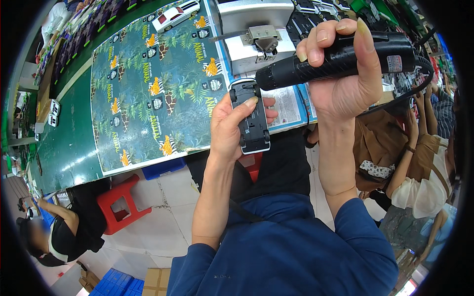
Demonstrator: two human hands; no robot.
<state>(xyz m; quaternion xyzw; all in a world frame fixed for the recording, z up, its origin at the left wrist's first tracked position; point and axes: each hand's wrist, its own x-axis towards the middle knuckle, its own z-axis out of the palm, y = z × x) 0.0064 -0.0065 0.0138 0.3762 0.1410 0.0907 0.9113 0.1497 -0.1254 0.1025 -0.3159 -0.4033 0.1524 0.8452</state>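
My left hand (229, 121) is closed around a toy car (254, 126), turned so its black underside with wheels faces up. The thumb presses on the car's base near its upper end. In my right hand (340, 86) is a black electric screwdriver (316, 66), held sideways with the fingers wrapped over it. Its tip end meets the top of the toy car; whether the bit sits in a screw is hidden. A cable runs from the screwdriver's right end.
A patterned animal-print sheet (163, 93) covers the green table (64, 143). On it lies a white toy car (176, 15). A metal fixture (259, 44) stands beyond my hands, with black car bases (308, 19) behind. Co-workers sit on both sides. A red stool (121, 204) is at left.
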